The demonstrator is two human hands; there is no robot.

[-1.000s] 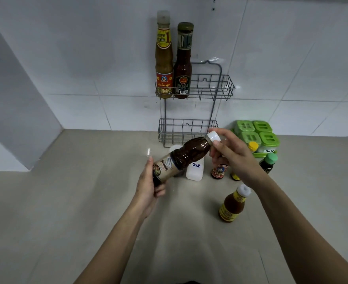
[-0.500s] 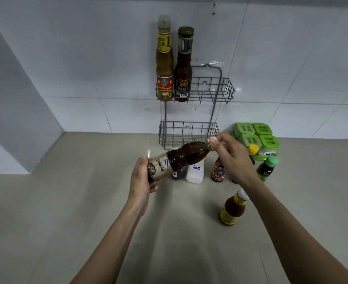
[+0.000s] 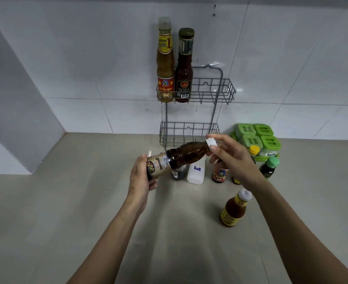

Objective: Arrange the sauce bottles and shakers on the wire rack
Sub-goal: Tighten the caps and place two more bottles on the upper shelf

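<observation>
Dark sauce bottle (image 3: 184,155) tilted above counter; two tall bottles (image 3: 175,66) upright in wire rack (image 3: 210,91).

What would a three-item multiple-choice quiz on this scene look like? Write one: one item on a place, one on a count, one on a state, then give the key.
1. Where is the lower basket of the wire rack?
A. just above the counter
B. above the two tall bottles
C. left of the grey wall

2. How many bottles stand in the upper basket?
A. none
B. two
C. four

3. How is the dark sauce bottle held?
A. upright on the counter
B. upside down in one hand
C. tilted between both hands, cap up and to the right

Key: 1 A, it hangs low on the wall near the counter top. 2 B, a yellow-brown bottle and a dark red bottle stand side by side. 3 C, the left hand grips its base and the right hand pinches its white cap.
</observation>
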